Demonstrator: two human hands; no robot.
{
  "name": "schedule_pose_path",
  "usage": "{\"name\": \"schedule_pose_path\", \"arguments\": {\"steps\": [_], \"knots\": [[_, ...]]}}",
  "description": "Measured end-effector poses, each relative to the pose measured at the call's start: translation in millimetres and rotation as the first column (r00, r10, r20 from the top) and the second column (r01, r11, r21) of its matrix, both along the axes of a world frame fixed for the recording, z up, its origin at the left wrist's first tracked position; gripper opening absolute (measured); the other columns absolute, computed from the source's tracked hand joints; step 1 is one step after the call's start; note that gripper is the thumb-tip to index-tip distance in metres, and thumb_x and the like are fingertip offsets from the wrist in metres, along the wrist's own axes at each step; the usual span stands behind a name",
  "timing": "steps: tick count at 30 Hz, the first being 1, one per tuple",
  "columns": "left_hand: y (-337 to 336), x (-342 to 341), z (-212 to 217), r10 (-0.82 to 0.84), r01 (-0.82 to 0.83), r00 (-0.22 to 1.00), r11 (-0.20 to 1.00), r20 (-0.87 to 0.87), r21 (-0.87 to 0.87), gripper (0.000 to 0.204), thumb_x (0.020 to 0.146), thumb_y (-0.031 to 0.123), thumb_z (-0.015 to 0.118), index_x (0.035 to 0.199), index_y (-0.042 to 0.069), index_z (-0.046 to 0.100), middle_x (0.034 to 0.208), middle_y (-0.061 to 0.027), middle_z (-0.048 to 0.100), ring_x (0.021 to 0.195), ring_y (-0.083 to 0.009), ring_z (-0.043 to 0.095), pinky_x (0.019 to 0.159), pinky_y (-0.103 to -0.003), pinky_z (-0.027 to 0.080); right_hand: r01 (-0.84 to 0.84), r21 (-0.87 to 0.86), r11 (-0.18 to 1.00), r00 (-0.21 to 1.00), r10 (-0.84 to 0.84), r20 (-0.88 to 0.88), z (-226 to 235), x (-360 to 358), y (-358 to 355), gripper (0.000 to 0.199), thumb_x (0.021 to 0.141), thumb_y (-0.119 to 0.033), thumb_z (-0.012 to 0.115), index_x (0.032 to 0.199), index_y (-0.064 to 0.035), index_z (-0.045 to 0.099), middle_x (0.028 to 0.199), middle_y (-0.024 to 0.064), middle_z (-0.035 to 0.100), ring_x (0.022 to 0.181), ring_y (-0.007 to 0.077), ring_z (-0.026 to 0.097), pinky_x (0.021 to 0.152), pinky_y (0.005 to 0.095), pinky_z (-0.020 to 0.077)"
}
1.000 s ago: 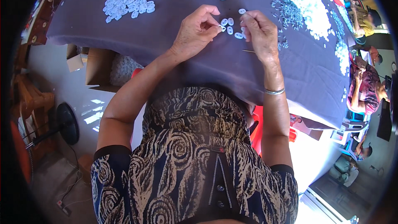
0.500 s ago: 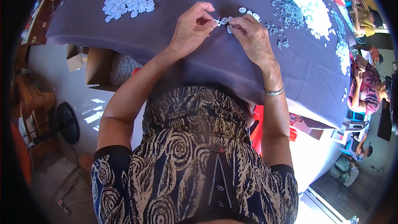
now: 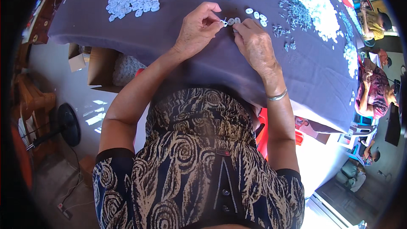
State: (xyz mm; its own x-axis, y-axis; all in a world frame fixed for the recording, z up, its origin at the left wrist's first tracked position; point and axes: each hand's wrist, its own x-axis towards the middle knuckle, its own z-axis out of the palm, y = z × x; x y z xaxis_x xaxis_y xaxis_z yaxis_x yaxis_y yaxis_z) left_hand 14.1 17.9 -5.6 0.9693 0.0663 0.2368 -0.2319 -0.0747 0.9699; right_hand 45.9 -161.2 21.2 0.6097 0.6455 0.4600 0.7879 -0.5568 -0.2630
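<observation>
The left hand point(image 3: 198, 27) pinches a small white piece point(image 3: 225, 23). Two white two-holed ovals point(image 3: 231, 22) lie between, nearer the right hand point(image 3: 257, 42) (grip hidden).

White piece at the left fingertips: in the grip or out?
In: the left hand pinches the white piece, which pokes out past its fingertips.

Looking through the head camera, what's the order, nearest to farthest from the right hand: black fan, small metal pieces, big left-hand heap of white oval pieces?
From the right hand:
1. Small metal pieces: just beyond it, to the right.
2. Heap of white oval pieces: across to the left.
3. Black fan: far left, lowest in view.
</observation>
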Motion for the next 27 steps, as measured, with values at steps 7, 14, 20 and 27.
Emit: {"name": "schedule_pose_path", "arguments": {"steps": [7,14,20,27], "knots": [[-1.1,-1.2,1.3,0.007,-0.007,1.0,1.0,0.014,-0.002,0.029,0.082,-0.001,0.063,0.109,0.003,0.052,0.079,-0.0012,0.06,0.064,-0.0048,0.053,0.057,-0.02,0.047,0.094,-0.013,0.995,0.992,-0.093,0.084,-5.1,-3.9,0.5,0.017,0.073,0.002,0.06,0.09,-0.0016,0.063,0.079,0.0113,0.057,0.074,0.0311,0.059,0.068,0.039,0.0498],[-6.9,-3.2,2.7,-0.068,0.068,0.998,0.997,-0.001,-0.024,0.029,0.082,0.0,0.063,0.107,0.003,0.051,0.077,-0.0013,0.059,0.067,-0.004,0.053,0.061,-0.02,0.045,0.209,0.316,0.925,0.936,-0.096,-0.338,-4.5,4.6,-5.4,0.018,0.082,0.001,0.059,0.099,-0.0012,0.064,0.08,0.0044,0.063,0.063,0.0124,0.056,0.06,0.0263,0.0458],[-8.1,-7.3,6.5,-0.177,0.177,0.983,0.984,-0.038,0.0,0.031,0.081,0.0,0.063,0.109,0.003,0.05,0.076,-0.0009,0.058,0.068,-0.0043,0.053,0.062,-0.021,0.045,0.325,0.558,0.763,0.688,0.214,-0.693,3.7,6.1,-5.9,0.01,0.085,-0.002,0.063,0.094,0.0002,0.068,0.082,-0.0005,0.063,0.066,0.004,0.049,0.058,0.0189,0.0394],[-7.1,-7.0,3.5,-0.201,0.201,0.979,0.979,-0.016,0.019,0.033,0.081,0.0,0.062,0.111,0.003,0.05,0.075,-0.0005,0.057,0.068,-0.0054,0.053,0.062,-0.022,0.045,0.318,0.551,0.772,0.664,0.233,-0.71,0.4,5.7,-6.0,0.012,0.084,-0.004,0.066,0.095,-0.0021,0.069,0.082,-0.0011,0.064,0.07,0.0045,0.051,0.062,0.0186,0.0417]]}}
